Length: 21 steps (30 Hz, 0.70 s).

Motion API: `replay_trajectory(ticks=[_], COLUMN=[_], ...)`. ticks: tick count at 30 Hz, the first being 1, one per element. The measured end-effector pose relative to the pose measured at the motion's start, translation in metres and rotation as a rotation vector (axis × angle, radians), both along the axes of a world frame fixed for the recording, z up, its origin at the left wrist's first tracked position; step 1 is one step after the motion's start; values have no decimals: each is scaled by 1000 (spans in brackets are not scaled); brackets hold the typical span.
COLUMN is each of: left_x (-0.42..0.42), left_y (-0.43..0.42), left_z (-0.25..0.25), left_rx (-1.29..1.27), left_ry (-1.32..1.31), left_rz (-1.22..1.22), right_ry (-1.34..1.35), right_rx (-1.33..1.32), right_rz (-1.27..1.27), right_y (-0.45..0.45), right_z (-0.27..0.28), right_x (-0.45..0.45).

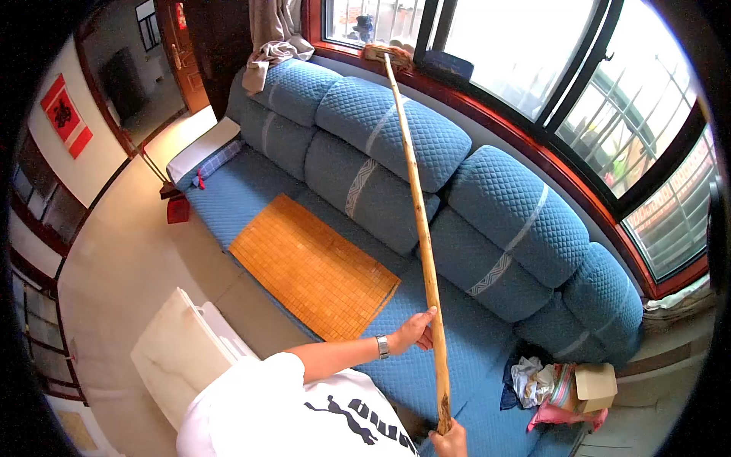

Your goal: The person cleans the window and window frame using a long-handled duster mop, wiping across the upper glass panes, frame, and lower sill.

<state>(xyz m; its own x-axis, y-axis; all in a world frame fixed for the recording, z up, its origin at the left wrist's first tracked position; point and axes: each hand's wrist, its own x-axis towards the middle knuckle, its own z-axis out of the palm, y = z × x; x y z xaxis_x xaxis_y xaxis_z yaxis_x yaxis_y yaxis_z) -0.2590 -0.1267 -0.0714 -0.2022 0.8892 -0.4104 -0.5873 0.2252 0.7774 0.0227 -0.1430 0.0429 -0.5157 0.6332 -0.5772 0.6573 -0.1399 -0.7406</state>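
A long wooden pole runs from the bottom of the view up to the window. My left hand is closed around its lower part, with a watch on the wrist. Below it, my right hand grips the pole's bottom end. At the far end of the pole, a brownish cloth-like head rests on the red-brown window sill, beside a dark blue object. The pole passes over the blue quilted sofa.
An orange woven mat lies on the sofa seat. Clothes and an open cardboard box are at the lower right. A pale table stands at the lower left. A red dustpan sits on the floor. A curtain hangs by the window.
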Motion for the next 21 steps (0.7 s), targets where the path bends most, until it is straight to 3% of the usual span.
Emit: replay_trajectory(ticks=[4,6,8,11,13,17,21], left_x=[-8,-22,-42,-68,-78,-87,-92], left_y=[-1,-3,-5,-9,-12,-16,-13], left_z=[-10,-12,-29,-39,-42,-35,-16], left_rx=[-52,-80,-29,-74,-102,-181,-250], left_ry=[-9,7,15,82,130,102,-55], left_rz=[37,77,152,249,394,461,585], right_ry=[63,17,-62,-238,-235,-252,-168], right_rx=[207,682,627,768,777,812,843], right_rz=[96,289,301,368,370,381,395], right_y=[0,0,-4,-17,-25,-35,-40], right_z=[-49,-86,-93,-102,-107,-111,-113], right_x=[-15,-34,-58,-91,-105,-123,-135])
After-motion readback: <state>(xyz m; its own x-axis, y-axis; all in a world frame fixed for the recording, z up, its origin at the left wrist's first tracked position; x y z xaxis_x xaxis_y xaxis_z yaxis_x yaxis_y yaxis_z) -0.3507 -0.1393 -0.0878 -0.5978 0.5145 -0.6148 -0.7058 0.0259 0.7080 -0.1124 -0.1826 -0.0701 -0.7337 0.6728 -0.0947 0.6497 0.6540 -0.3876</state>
